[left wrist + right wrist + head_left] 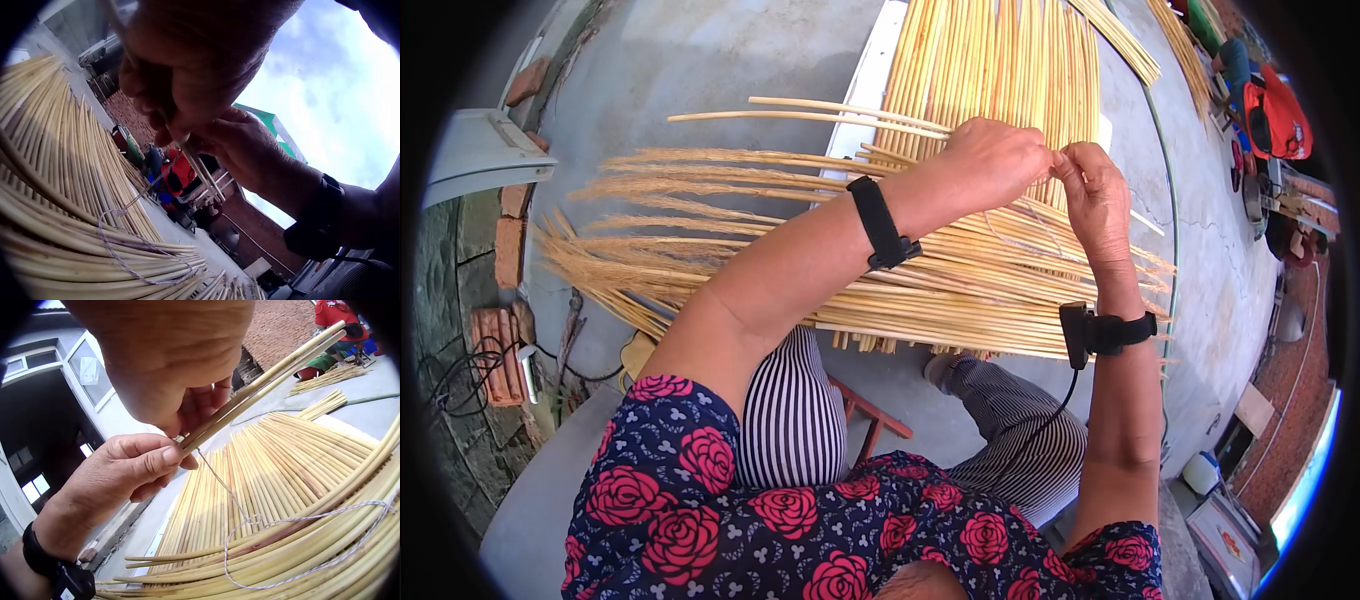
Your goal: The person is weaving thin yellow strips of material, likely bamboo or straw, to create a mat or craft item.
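A grey floor [720, 60] is stretching around a person [745, 270] in a rose-patterned top [790, 510] and striped trousers [795, 410], whose arms are reaching over a wide row of pale stalks [990, 70]. A layer of crosswise stalks [1000, 300], with feathery tips to the person's left, is lying across the row's near part. Above both, the left hand [995, 160] and right hand [1097, 205] are meeting almost fingertip to fingertip. The left hand is clamping 2 stalks [312, 347] between thumb and curled fingers; this raised pair is running through its grip and out close beside the right hand's fingers. Those fingers are curling inward, but whether they are gripping anything I cannot tell. A thin pale string [253, 519] is dropping from beside the left hand's fingertips and looping over the crosswise stalks.
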Action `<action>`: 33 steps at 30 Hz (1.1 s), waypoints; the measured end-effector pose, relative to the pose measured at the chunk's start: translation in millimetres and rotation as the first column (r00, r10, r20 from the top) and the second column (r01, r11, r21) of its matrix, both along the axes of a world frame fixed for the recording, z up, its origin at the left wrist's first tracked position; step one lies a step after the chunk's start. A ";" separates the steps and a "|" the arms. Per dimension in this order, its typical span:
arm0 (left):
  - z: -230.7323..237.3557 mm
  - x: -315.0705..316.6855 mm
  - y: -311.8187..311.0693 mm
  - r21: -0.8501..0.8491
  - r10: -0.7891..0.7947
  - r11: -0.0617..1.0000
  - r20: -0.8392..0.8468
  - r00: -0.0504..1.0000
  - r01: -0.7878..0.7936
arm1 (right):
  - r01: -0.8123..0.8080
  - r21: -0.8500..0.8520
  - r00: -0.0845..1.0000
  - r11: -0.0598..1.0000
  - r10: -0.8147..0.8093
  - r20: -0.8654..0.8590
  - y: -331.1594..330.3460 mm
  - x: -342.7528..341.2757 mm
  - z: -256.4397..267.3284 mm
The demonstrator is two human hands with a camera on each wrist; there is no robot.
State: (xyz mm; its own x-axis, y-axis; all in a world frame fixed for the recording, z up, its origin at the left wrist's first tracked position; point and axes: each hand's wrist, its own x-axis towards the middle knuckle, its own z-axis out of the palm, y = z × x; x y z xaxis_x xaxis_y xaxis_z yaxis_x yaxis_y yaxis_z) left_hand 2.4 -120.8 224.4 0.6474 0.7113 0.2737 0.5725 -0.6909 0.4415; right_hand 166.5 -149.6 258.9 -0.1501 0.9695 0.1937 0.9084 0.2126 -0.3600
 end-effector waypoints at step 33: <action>-80.1 28.2 3.4 -0.200 -0.011 0.980 -0.046 0.999 0.002 | -0.133 0.380 0.694 0.915 0.360 -0.624 104.9 15.0 275.9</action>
